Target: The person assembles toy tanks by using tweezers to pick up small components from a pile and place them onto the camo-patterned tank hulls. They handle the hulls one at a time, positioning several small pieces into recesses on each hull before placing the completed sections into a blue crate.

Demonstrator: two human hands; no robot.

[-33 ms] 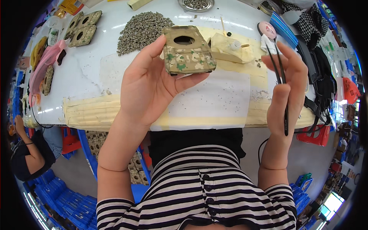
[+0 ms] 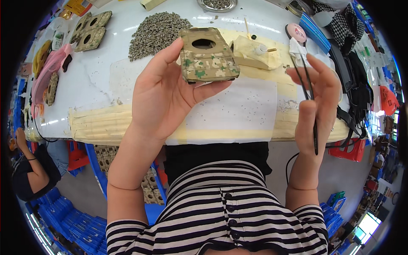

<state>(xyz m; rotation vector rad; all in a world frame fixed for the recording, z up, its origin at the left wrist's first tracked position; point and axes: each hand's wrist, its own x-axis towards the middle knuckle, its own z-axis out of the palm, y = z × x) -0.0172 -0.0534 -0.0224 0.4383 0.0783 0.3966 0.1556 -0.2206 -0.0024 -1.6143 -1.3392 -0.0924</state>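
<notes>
My left hand [image 2: 159,91] is closed round a camouflage-patterned boxy part [image 2: 210,61] with a round opening in its upper face, raised over the white sheet [image 2: 238,114] on the table. The thumb lies along one side and the fingers reach underneath, partly hidden. In my right hand [image 2: 318,97] a pair of dark tweezers [image 2: 309,85] rests between thumb and fingers. Its tips point away from me, slightly apart, with nothing seen between them. Tiny specks are scattered over the sheet.
A heap of small grey-brown pieces [image 2: 155,36] lies behind my left hand. Beyond the held part sits a yellowish block [image 2: 253,53] with a small white cup [image 2: 261,50]. More camouflage parts [image 2: 91,38] are at far left. A pink round object [image 2: 296,32] is at right.
My right hand and the tweezers have shifted slightly, the tweezer tips moving a little nearer to me. The left hand and the part have barely moved.
</notes>
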